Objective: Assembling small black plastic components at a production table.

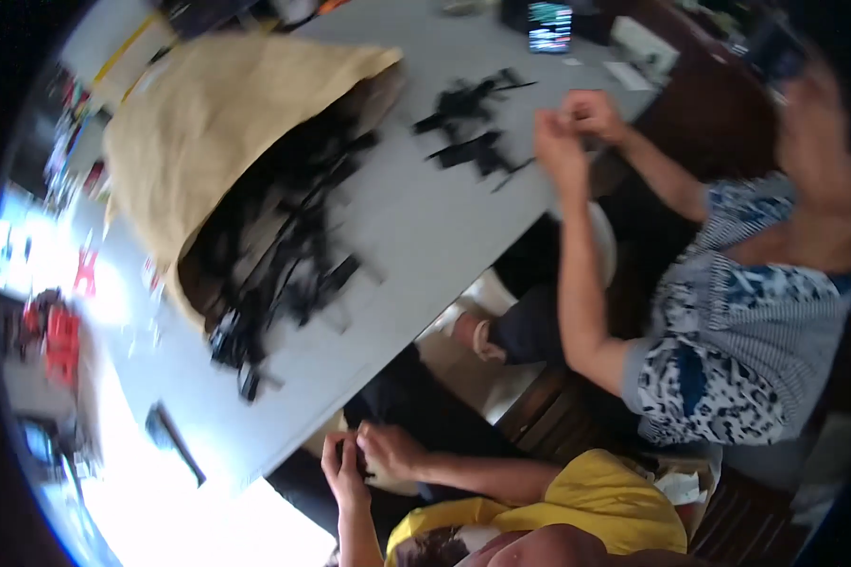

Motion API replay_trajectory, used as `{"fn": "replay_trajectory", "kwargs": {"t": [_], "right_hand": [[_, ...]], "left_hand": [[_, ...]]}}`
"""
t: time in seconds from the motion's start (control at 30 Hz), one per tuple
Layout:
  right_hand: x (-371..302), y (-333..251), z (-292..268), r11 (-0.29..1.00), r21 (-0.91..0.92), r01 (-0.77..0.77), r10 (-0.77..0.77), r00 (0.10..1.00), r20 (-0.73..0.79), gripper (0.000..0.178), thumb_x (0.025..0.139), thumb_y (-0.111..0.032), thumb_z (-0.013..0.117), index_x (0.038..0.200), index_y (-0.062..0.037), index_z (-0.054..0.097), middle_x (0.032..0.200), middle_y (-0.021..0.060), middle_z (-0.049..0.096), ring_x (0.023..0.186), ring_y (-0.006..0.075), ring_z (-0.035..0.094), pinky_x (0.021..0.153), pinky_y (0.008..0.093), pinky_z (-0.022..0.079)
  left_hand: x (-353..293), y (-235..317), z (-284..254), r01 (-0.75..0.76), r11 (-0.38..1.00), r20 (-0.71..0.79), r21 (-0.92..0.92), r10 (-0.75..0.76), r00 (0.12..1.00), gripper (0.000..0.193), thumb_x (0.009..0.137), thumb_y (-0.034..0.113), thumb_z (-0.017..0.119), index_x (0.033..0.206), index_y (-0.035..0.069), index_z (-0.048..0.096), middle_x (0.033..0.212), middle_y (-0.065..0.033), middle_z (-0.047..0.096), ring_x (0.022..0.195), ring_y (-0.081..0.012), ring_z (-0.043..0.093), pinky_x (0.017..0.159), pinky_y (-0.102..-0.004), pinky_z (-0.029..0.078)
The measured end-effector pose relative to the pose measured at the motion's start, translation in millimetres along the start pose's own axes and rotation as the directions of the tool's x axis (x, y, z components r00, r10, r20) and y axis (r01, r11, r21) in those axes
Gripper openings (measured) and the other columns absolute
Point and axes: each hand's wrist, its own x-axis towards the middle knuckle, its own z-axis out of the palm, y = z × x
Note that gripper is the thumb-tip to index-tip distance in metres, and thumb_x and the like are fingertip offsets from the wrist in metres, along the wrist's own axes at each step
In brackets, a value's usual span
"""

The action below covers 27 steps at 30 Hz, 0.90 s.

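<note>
What seems to be a small dark piece sits between the left hand and the right hand, just off the worktop edge, above the lap. The fingers are curled and the hands nearly meet, probably so both can work on something small; blur leaves me unable to tell whether either grip has closed on it. Ahead lies a tangled heap of black parts with thin strips, spilling from a tan sack. The sack rests on its side, mouth toward the seats, presumably to keep the parts within reach. Farther right, a smaller black cluster lies near a co-worker's hands, likely portioned out for that seat. A dark long-handled tool lies left, apart from the heap. A lit phone is at the far side.
</note>
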Motion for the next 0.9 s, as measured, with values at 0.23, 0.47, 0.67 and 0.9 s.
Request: {"fn": "replay_trajectory", "kwargs": {"t": [0.23, 0.47, 0.67, 0.9], "right_hand": [[10, -62, -43, 0.789, -0.44, 0.429, -0.474, 0.881, 0.01, 0.036, 0.073, -0.005, 0.061, 0.107, 0.0015, 0.051, 0.078, 0.0122, 0.059, 0.061, 0.0271, 0.059, 0.052, 0.0349, 0.046], [120, -117, -100, 0.534, -0.796, 0.285, -0.635, 0.757, -0.155, 0.041, 0.069, 0.003, 0.059, 0.109, -0.0016, 0.052, 0.109, 0.0184, 0.05, 0.094, 0.0323, 0.052, 0.073, 0.0405, 0.046], [136, -105, -108, 0.501, -0.826, 0.258, -0.625, 0.768, -0.139, 0.031, 0.074, 0.001, 0.058, 0.105, -0.0027, 0.053, 0.111, 0.0162, 0.049, 0.088, 0.0303, 0.055, 0.075, 0.0369, 0.046], [47, -122, -65, 0.966, -0.04, 0.257, -0.235, 0.929, 0.284, 0.016, 0.084, -0.01, 0.056, 0.099, -0.0031, 0.058, 0.078, 0.0073, 0.057, 0.066, 0.0123, 0.054, 0.059, 0.0251, 0.043]], "left_hand": [[9, 11, -28, -0.481, 0.569, 0.214, 0.668, 0.471, 0.855, 0.032, 0.078, 0.003, 0.055, 0.11, 0.003, 0.055, 0.092, -0.0119, 0.06, 0.081, -0.0258, 0.057, 0.073, -0.0332, 0.045], [-8, 9, -46, -0.472, 0.438, 0.339, 0.765, 0.349, 0.874, 0.047, 0.073, 0.004, 0.06, 0.118, 0.007, 0.051, 0.111, -0.0157, 0.054, 0.101, -0.0334, 0.052, 0.088, -0.0399, 0.041], [-11, 25, -30, -0.59, 0.498, 0.438, 0.635, 0.397, 0.807, 0.04, 0.074, 0.003, 0.058, 0.113, 0.007, 0.054, 0.11, -0.0144, 0.055, 0.099, -0.0318, 0.054, 0.087, -0.0389, 0.043], [-16, 53, -37, -0.718, 0.553, 0.097, 0.424, 0.76, 0.643, 0.034, 0.073, 0.007, 0.056, 0.106, -0.001, 0.052, 0.102, -0.0175, 0.051, 0.095, -0.0344, 0.05, 0.082, -0.0404, 0.041]]}}
